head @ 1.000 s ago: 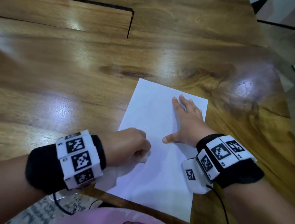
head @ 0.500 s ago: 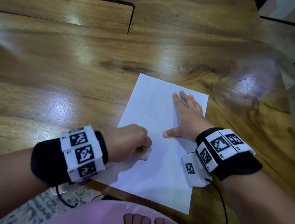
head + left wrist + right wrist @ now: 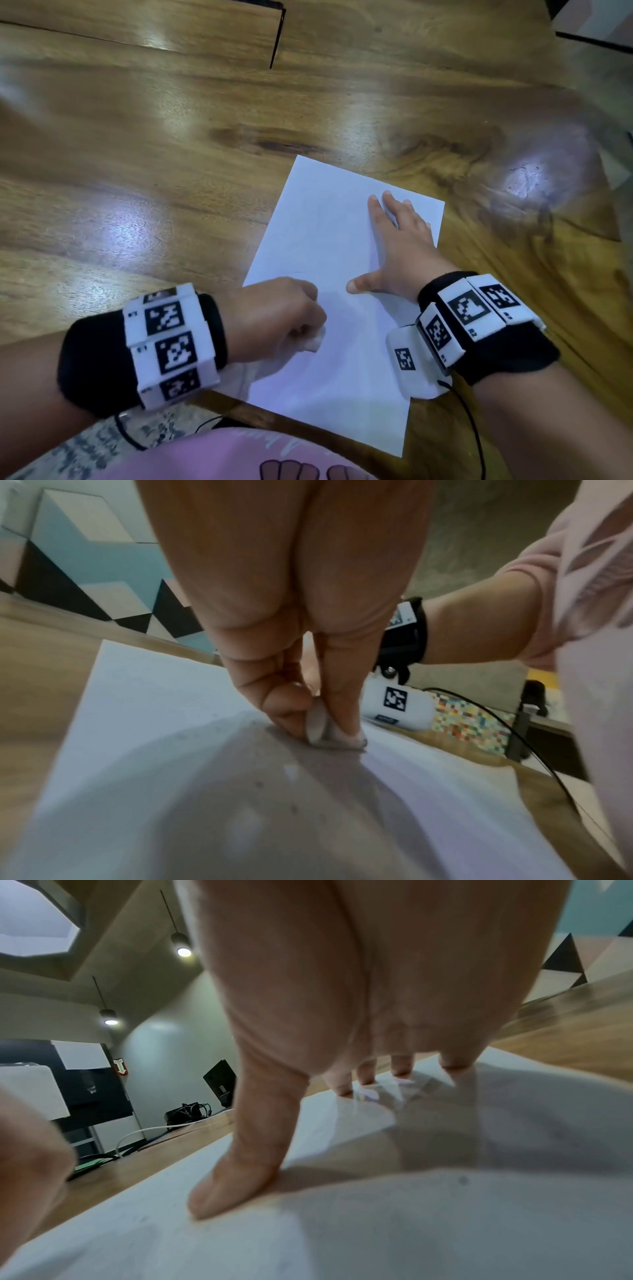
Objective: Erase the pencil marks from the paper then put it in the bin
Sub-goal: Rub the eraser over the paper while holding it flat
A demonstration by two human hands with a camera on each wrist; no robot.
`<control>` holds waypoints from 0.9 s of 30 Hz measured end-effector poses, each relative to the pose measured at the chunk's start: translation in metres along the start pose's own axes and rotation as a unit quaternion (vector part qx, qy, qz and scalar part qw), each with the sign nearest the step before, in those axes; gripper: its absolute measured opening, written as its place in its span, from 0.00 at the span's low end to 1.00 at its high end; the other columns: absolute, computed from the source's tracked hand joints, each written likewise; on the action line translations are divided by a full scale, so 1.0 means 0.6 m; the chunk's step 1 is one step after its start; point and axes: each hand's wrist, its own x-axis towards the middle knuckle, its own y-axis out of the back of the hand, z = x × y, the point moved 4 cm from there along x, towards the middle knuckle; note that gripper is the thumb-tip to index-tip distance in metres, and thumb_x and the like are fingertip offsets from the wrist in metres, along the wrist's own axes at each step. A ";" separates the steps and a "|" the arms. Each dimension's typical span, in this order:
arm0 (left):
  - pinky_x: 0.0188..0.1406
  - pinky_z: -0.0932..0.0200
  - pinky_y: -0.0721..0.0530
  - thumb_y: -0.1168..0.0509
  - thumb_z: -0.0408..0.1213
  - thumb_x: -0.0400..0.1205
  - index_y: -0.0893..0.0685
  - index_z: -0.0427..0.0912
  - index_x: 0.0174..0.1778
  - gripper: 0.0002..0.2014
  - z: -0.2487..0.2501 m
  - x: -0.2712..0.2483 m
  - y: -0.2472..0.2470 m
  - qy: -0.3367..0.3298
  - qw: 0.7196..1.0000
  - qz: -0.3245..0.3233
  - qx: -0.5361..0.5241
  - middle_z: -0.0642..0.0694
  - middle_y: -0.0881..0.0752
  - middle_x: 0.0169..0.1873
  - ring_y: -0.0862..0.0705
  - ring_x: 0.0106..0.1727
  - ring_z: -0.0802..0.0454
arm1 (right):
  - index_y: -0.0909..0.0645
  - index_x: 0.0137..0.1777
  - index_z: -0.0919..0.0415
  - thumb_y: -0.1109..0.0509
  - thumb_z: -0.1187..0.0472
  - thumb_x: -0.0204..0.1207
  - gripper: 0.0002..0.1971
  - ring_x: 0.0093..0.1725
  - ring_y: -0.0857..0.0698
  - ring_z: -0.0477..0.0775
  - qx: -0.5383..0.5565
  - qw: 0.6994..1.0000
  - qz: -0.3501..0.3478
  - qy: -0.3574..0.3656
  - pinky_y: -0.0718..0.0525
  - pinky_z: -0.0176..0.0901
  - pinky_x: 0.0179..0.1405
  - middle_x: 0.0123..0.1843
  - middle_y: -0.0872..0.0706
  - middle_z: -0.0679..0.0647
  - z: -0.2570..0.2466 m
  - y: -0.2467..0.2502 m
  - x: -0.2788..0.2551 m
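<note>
A sheet of white paper [image 3: 329, 274] lay on the wooden tabletop [image 3: 171, 154], its near edge overhanging. The left hand [image 3: 277, 318] pinched a small white eraser [image 3: 325, 730] against it; the right hand [image 3: 400, 250] pressed flat, fingers spread. Hard rubbing near that unsupported edge could crease or tear the sheet. Only the left wrist view showed eraser crumbs — no bin was visible.

Bare table [image 3: 171, 144] lies left of and beyond the paper [image 3: 329, 240].
</note>
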 end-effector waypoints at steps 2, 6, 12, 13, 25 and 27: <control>0.32 0.67 0.30 0.31 0.40 0.74 0.15 0.43 0.36 0.05 -0.015 0.020 0.027 0.033 0.999 0.025 -0.012 0.52 0.20 0.34 0.24 0.35 0.55 | 0.69 0.83 0.50 0.19 0.41 0.62 0.66 0.82 0.71 0.50 -0.003 1.000 -0.001 0.004 0.62 0.55 0.82 0.83 0.72 0.44 0.000 -0.001 0.000; 0.31 0.69 0.29 0.29 0.44 0.72 0.16 0.43 0.42 0.09 -0.044 0.079 0.083 0.094 0.991 0.094 -0.017 0.45 0.11 0.36 0.18 0.37 0.48 | 0.70 0.83 0.54 0.20 0.44 0.65 0.64 0.82 0.70 0.52 -0.012 1.000 -0.015 0.015 0.62 0.52 0.82 0.83 0.73 0.47 0.004 0.004 -0.003; 0.29 0.61 0.36 0.34 0.40 0.76 0.19 0.39 0.45 0.08 -0.009 0.118 0.078 0.094 0.992 0.074 0.034 0.46 0.21 0.38 0.24 0.42 0.47 | 0.69 0.83 0.56 0.20 0.50 0.68 0.62 0.83 0.69 0.51 -0.011 0.999 -0.026 0.019 0.60 0.49 0.82 0.83 0.72 0.47 0.006 0.010 -0.006; 0.32 0.60 0.36 0.36 0.39 0.77 0.19 0.39 0.41 0.06 -0.002 0.112 0.072 0.091 0.993 0.066 0.022 0.45 0.22 0.37 0.21 0.45 0.44 | 0.69 0.83 0.56 0.20 0.50 0.68 0.62 0.83 0.69 0.51 -0.011 0.999 -0.025 0.018 0.60 0.49 0.82 0.84 0.72 0.47 0.006 0.010 -0.005; 0.38 0.58 0.36 0.40 0.35 0.78 0.22 0.36 0.44 0.06 0.005 0.098 0.082 0.058 0.997 0.037 0.045 0.43 0.28 0.39 0.25 0.42 0.43 | 0.67 0.84 0.55 0.19 0.51 0.67 0.62 0.83 0.68 0.51 -0.003 1.000 -0.024 0.013 0.59 0.50 0.83 0.84 0.71 0.46 0.003 0.011 -0.006; 0.39 0.55 0.32 0.41 0.34 0.79 0.24 0.36 0.46 0.06 0.006 0.105 0.080 0.092 0.995 0.016 0.044 0.41 0.27 0.41 0.23 0.44 0.41 | 0.68 0.84 0.54 0.19 0.51 0.67 0.62 0.83 0.69 0.51 0.001 1.000 -0.025 0.013 0.59 0.50 0.82 0.84 0.71 0.46 0.003 0.011 -0.005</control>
